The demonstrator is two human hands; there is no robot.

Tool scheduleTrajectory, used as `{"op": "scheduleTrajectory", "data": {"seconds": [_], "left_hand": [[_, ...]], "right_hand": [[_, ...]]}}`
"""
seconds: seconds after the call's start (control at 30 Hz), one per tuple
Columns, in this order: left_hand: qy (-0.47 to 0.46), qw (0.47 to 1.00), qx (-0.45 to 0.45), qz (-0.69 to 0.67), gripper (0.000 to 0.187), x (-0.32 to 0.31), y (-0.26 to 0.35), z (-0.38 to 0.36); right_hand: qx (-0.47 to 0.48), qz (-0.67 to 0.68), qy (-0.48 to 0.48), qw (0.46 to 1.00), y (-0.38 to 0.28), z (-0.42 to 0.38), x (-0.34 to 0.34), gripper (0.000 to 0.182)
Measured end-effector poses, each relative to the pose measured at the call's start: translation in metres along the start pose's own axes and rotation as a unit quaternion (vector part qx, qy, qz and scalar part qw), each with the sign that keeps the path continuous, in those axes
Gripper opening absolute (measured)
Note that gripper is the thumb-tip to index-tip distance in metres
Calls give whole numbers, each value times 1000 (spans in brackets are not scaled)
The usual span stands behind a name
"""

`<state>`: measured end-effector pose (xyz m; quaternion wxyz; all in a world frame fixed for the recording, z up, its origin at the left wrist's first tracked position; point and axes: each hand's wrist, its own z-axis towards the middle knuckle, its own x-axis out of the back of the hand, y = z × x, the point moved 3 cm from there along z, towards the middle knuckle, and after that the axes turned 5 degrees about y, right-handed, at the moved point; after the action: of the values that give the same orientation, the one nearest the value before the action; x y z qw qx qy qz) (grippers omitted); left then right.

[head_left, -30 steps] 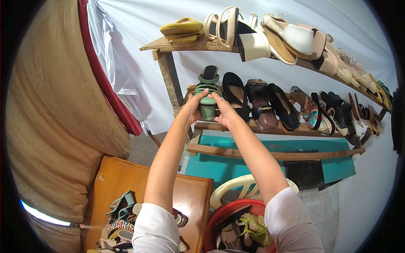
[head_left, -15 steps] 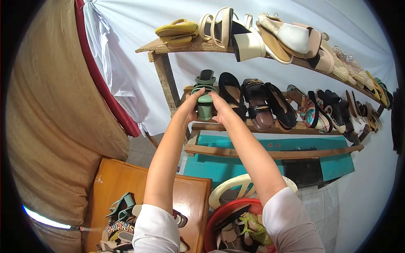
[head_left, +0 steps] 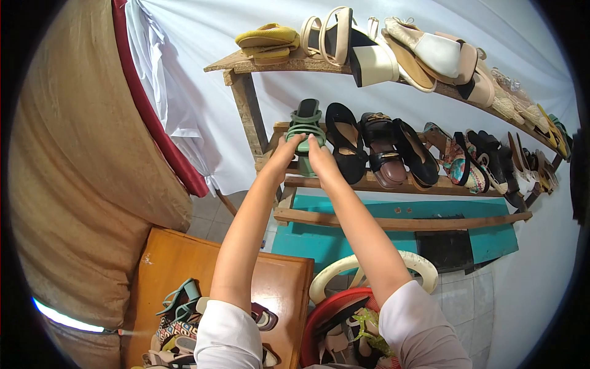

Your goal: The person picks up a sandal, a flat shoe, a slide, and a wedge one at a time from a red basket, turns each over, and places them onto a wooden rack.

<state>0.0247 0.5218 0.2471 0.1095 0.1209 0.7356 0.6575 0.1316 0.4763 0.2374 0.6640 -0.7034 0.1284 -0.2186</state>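
A pair of green strappy heeled sandals (head_left: 305, 128) is at the left end of the wooden rack's middle shelf, block heels towards me. My left hand (head_left: 286, 154) closes on their left side and my right hand (head_left: 322, 158) on their right, thumbs near each other over the heel end. The undersides of my fingers are hidden. Just right of my right hand stand black thong sandals (head_left: 345, 144), then brown-and-black slides (head_left: 387, 160) with a gold trim and another black pair (head_left: 415, 154).
Yellow slippers (head_left: 267, 42) and white heeled sandals (head_left: 376, 64) line the upper shelf (head_left: 246, 63). Below me are an orange-brown wooden table (head_left: 184, 255) with several shoes, a red basket (head_left: 313, 326) of shoes and a white plastic chair (head_left: 424, 270). Brown cloth (head_left: 86, 172) hangs at left.
The view has shifted slightly, so the rack appears a little further right. Both my hands remain at the green sandals, with the thumbs now a bit closer to the straps.
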Motion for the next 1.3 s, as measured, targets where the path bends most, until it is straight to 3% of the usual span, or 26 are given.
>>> {"op": "scheduleTrajectory", "data": {"seconds": [0.17,0.37,0.57,0.6,0.67,0.77,0.83,0.87,1.0,1.07,1.17,1.23,1.3], "left_hand": [[2,1000,2,-11,84,-3,-4,2],[84,995,-24,-56,82,-5,4,-26],[135,981,-112,-90,63,-5,-20,-71],[151,976,-109,-109,50,-5,-28,-80],[145,970,-88,-173,46,-5,-39,-105],[157,950,-86,-257,40,-7,-56,-150],[174,931,-87,-309,36,-13,-64,-190],[196,917,-94,-333,23,-18,-67,-214],[201,924,-106,-308,9,-45,-125,-305],[138,952,-48,-270,10,-62,-184,-347],[57,983,128,-121,6,-84,-265,-425],[47,961,268,-43,10,-94,-318,-472],[38,944,328,-11,12,-98,-367,-514]], "right_hand": [[18,17,-7,1000,4,-11,5,63],[41,-6,-1,999,3,-34,15,67],[127,-39,11,991,7,-82,37,80],[138,-47,10,989,6,-95,43,79],[158,-65,6,985,5,-129,58,77],[149,-22,-74,986,47,-154,80,72],[92,20,-126,988,69,-185,107,62],[57,41,-151,986,82,-204,122,58],[-52,51,-206,976,168,-283,191,45],[-121,15,-239,963,228,-326,225,42],[-244,-80,-250,934,296,-398,281,38],[-297,-104,-241,918,323,-438,305,37],[-327,-95,-227,912,339,-469,321,37]]}}
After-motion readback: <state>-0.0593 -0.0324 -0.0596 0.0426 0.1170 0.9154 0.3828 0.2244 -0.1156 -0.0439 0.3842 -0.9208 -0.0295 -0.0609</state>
